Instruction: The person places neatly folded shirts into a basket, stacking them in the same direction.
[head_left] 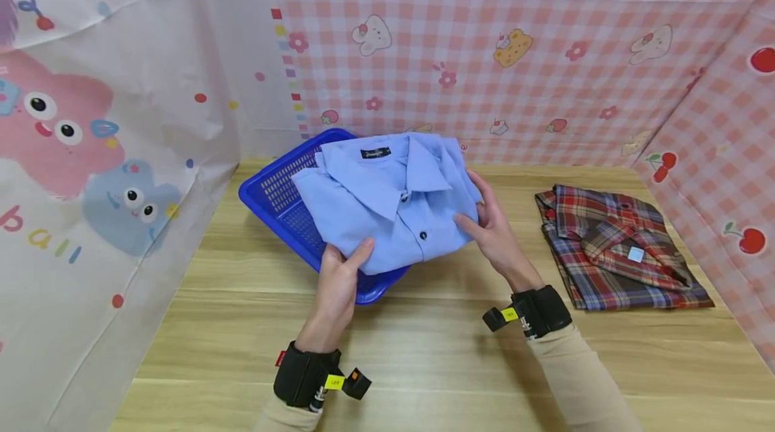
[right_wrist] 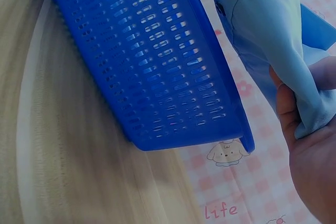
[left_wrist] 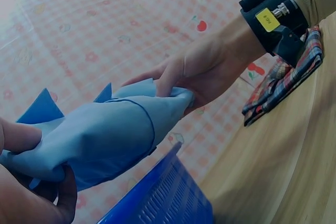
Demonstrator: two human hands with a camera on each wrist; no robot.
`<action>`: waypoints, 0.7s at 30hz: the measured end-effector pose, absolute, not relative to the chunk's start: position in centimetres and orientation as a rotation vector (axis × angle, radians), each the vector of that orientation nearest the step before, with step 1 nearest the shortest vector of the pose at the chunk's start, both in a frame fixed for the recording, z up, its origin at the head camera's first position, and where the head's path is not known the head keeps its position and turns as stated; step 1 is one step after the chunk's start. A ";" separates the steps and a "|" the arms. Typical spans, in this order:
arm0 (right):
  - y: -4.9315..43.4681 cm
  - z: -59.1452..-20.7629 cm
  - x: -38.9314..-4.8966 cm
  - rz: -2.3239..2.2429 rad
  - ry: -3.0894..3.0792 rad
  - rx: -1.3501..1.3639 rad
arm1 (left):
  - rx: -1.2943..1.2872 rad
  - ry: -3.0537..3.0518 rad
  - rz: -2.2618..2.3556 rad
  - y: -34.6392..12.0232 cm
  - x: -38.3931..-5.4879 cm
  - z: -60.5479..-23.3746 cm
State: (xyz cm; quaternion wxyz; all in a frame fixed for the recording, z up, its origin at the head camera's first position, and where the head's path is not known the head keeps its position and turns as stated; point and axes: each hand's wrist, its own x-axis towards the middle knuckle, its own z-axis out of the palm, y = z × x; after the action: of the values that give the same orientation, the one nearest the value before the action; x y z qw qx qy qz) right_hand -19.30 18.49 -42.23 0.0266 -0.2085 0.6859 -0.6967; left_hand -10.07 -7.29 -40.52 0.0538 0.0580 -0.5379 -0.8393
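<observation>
A folded light blue shirt (head_left: 387, 217), collar and dark buttons facing up, is held above the blue plastic basket (head_left: 290, 233). My left hand (head_left: 340, 277) grips its near left edge, thumb on top and fingers underneath. At the right side my right hand (head_left: 493, 227) pinches the shirt the same way. In the left wrist view the shirt (left_wrist: 110, 135) spans between both hands, over the basket's rim (left_wrist: 173, 156). The right wrist view shows fingers (right_wrist: 286, 108) curled under the cloth, beside the slotted basket wall (right_wrist: 152, 61).
A folded plaid shirt (head_left: 623, 250) lies on the wooden table (head_left: 436, 365) to the right. Patterned cloth walls (head_left: 545, 48) stand behind and at both sides, and the basket sits close to the back wall.
</observation>
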 end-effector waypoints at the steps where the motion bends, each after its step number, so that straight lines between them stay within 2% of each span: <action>1: 18.4 -42.2 -19.4 -2.144 2.126 -0.652 | 0.179 -1.632 -2.553 -7.3 -10.0 -40.5; 21: 16.6 -41.5 -21.2 -2.008 2.234 -0.751 | 0.201 -1.586 -2.542 -7.7 -9.6 -41.0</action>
State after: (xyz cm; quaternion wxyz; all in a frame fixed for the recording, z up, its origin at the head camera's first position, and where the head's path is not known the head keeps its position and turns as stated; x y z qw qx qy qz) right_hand -21.17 16.62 -41.50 0.0229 -0.2424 0.7214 -0.6483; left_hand -9.56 -7.67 -40.96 0.0695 0.0667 -0.5269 -0.8445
